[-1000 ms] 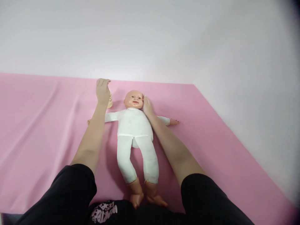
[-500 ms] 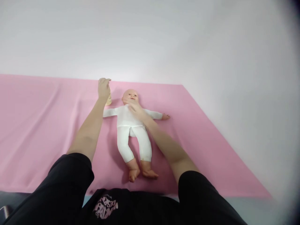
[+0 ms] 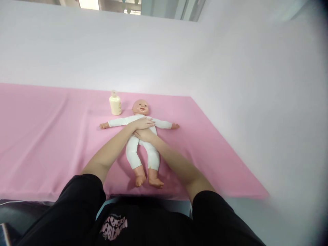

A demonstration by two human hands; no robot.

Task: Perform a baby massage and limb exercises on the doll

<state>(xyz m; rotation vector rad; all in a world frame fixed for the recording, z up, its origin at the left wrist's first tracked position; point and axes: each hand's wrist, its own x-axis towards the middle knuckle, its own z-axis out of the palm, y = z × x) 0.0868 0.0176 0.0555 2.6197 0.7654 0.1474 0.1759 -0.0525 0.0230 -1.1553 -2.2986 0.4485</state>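
Observation:
A baby doll [image 3: 133,150] in a white top and white trousers lies on its back on a pink sheet, arms spread wide, feet toward me. My left hand [image 3: 144,123] rests on its chest with the fingers stretched out to the right. Just below, my right hand [image 3: 145,135] lies flat across the doll's belly, fingers pointing left and partly covered by my left hand. Neither hand grips anything. A cream pump bottle [image 3: 115,104] stands upright left of the doll's head, apart from both hands.
The pink sheet [image 3: 200,136] covers a surface with a slanting right edge and a few creases at left. A white wall [image 3: 102,51] rises behind it, with a window-like opening [image 3: 164,8] above. At lower left sits a dark object [image 3: 25,217] with a pale cable.
My left hand has left the pump bottle and come down to the doll's chest. My right hand has moved from near the doll's chin to its belly. The view has tilted upward.

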